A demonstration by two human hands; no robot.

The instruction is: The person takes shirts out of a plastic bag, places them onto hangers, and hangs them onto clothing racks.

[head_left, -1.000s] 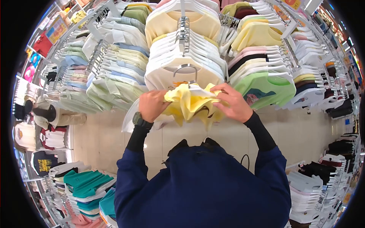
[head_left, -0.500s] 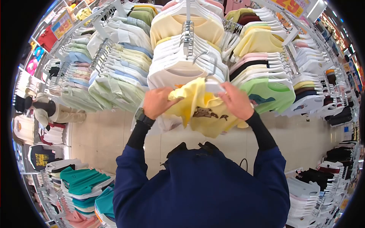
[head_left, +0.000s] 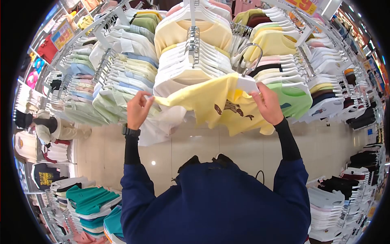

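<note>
A yellow T-shirt (head_left: 207, 97) with a brown print is stretched sideways in front of the middle rack. My left hand (head_left: 139, 110), with a dark watch at the wrist, pinches the shirt's far left end. My right hand (head_left: 268, 103) grips the end of a white clothes hanger (head_left: 246, 83) along with the shirt's cloth. The hanger's metal hook (head_left: 256, 53) points up, apart from the rail. Part of the hanger is hidden inside the shirt. Behind it hang white shirts (head_left: 174, 83), and a green T-shirt (head_left: 290, 95) is just beyond my right hand.
Racks of pale green shirts (head_left: 109, 101) stand to the left, with more hanging shirts to the right. Teal shirts (head_left: 91, 199) hang behind me at lower left, white ones (head_left: 325, 207) at lower right. A tiled floor (head_left: 178, 152) lies below; a price sign (head_left: 63, 35) hangs upper left.
My left hand has moved out to the left, drawing the bunched yellow T-shirt out wide. My right hand has shifted slightly right, and the hanger's hook has swung to the right.
</note>
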